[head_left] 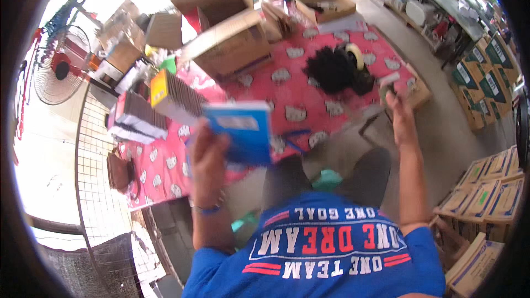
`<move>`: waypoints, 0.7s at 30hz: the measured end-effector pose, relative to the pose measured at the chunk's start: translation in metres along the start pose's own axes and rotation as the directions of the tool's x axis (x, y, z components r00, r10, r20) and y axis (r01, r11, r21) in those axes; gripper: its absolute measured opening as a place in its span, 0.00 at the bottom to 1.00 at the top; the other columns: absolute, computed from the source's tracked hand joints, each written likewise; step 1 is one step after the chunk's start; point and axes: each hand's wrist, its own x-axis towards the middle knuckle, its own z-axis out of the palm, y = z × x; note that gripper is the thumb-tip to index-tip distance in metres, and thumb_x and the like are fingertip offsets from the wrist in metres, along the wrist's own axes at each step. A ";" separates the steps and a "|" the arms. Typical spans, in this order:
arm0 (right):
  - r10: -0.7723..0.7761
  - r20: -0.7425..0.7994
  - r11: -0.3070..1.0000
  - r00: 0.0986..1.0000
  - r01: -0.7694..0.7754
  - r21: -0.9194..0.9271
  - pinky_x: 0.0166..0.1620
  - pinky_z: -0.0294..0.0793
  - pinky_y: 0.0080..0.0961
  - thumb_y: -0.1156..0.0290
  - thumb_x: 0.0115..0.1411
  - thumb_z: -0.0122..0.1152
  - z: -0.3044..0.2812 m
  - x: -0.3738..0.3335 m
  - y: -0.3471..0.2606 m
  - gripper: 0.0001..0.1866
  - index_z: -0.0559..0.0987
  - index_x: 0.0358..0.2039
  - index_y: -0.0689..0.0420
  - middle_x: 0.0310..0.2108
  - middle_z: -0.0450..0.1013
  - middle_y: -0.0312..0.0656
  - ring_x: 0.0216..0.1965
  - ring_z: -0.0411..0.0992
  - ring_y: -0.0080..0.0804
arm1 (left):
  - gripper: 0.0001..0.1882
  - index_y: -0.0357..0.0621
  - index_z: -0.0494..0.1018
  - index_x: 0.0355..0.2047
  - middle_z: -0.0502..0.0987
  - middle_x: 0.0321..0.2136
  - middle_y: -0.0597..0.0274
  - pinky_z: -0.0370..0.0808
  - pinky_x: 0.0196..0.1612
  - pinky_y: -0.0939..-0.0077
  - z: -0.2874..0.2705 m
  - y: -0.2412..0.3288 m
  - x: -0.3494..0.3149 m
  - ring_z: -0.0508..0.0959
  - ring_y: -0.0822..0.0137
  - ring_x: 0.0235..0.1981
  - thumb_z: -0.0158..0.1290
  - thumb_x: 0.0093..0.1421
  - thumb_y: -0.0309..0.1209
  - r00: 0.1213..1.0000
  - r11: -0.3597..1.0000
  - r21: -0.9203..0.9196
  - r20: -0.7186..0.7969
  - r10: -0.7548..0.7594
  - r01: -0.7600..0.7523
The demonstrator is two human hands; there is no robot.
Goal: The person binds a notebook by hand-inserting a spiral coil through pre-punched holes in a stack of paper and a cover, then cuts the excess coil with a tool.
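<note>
My left hand (208, 152) is closed on the side of a blue book (240, 135), a flat rectangle with a pale panel on its cover and a white upper edge. The book is tilted up over the near side of a table with a pink cat-patterned cover (295, 113). Out to the right, my right hand (400, 107) is raised by the table's right end, its fingers bent around something small and dark greenish that blur hides. A black fluffy bundle (331, 70) and a roll of tape (354, 55) lie beyond it.
Stacked books, one pile yellow-topped (171, 92), another pale (138, 115), stand on the left. Behind are an open cardboard box (229, 44) and a shallow carton (326, 8). A fan (62, 69) stands far left; cartons (486, 187) are piled right.
</note>
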 end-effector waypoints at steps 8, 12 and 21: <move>0.052 0.327 0.985 0.944 0.005 -0.170 0.48 0.68 0.21 0.52 0.63 0.60 0.106 0.021 -0.007 0.28 0.72 0.54 0.61 0.41 0.71 0.36 0.45 0.68 0.21 | 0.08 0.39 0.73 0.42 0.77 0.38 0.61 0.68 0.45 0.80 -0.046 0.052 0.005 0.75 0.71 0.40 0.50 0.62 0.20 0.914 0.312 0.921 0.099 0.395 -0.234; -0.002 0.480 0.989 0.877 0.073 -0.131 0.47 0.68 0.19 0.57 0.63 0.62 0.163 0.017 0.003 0.24 0.73 0.53 0.59 0.41 0.71 0.34 0.43 0.68 0.19 | 0.10 0.41 0.74 0.38 0.77 0.37 0.54 0.66 0.50 0.61 -0.073 0.057 0.009 0.76 0.54 0.43 0.52 0.54 0.24 0.840 -0.155 0.946 0.325 0.435 -0.285; 0.039 0.664 0.989 0.747 0.066 -0.132 0.47 0.70 0.21 0.55 0.61 0.64 0.257 0.042 0.001 0.27 0.74 0.54 0.60 0.41 0.75 0.36 0.43 0.70 0.20 | 0.11 0.47 0.71 0.39 0.75 0.36 0.59 0.59 0.60 0.53 -0.087 0.018 0.045 0.74 0.56 0.45 0.52 0.53 0.28 0.907 -0.139 0.924 0.377 0.190 -0.355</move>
